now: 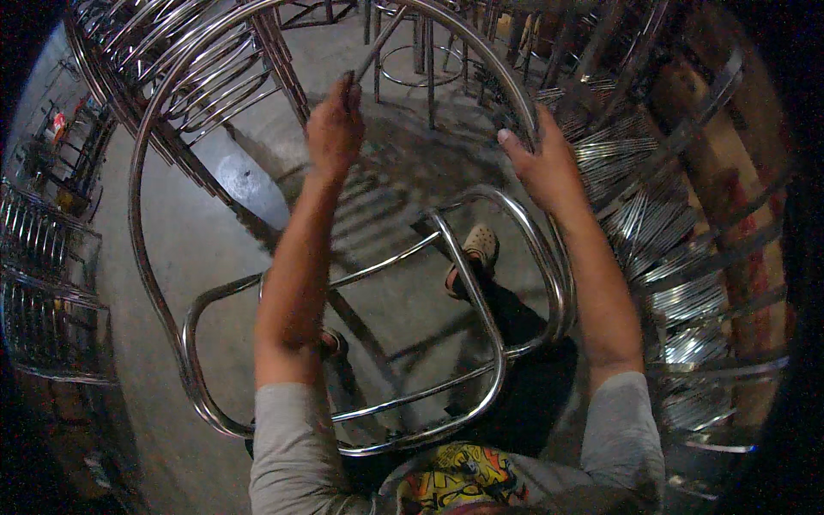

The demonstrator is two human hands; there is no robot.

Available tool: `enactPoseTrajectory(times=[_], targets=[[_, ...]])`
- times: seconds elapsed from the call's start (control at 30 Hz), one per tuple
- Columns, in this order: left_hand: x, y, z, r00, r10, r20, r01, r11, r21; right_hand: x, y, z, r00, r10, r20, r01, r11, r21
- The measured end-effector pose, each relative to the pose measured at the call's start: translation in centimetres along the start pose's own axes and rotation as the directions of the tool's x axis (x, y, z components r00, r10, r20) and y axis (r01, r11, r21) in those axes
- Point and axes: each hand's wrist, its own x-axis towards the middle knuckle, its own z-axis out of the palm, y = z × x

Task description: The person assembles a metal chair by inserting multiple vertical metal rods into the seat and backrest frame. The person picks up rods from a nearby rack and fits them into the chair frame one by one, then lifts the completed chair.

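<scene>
A large chair frame (137, 197) of bent, shiny metal tube stands in front of me, its wide curve arching away at the top and smaller loops lying near my lap. My left hand (336, 129) is closed in a fist around the dark handle of a thin, straight, file-like tool (378, 51). The tool's far end reaches up to the inner side of the arch; whether it touches the tube I cannot tell. On the right side of the arch, my right hand (545, 163) grips the tube, thumb on the inner side, the other fingers partly hidden.
Stacked metal frames (206, 69) stand at the upper left, with more racks (51, 292) at the far left. Bundles of shiny rods (657, 232) and curved tubes crowd the right. A round-ringed metal stand (421, 81) sits ahead. My shod foot (481, 245) rests on the concrete floor.
</scene>
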Motion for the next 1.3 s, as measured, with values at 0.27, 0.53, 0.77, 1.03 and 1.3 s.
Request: enactPoseTrajectory(times=[0.27,0.53,0.77,1.03,1.3], targets=[[1.7,0.5,1.4,0.995,0.066,0.079,-0.060,0.996,-0.071,0.3,0.0,-0.1,1.000,-0.004,0.006,0.004,0.999,-0.037],[1.4,1.9,5.9,0.963,-0.257,0.085,0.265,0.832,-0.487,1.5,1.0,0.0,1.000,0.014,0.015,-0.014,1.000,0.012],[1.2,3.9,9.1,0.913,-0.403,0.067,0.349,0.684,-0.641,2.3,0.9,0.3,0.999,-0.037,0.007,0.037,0.999,0.007],[0.5,6.7,10.1,0.840,-0.541,0.045,0.464,0.672,-0.577,2.0,0.6,0.6,0.999,-0.006,0.040,0.003,0.998,0.065],[-1.1,0.3,7.1,0.936,-0.347,-0.051,0.314,0.894,-0.319,1.5,0.6,0.8,0.998,0.052,0.034,-0.050,0.998,-0.046]])
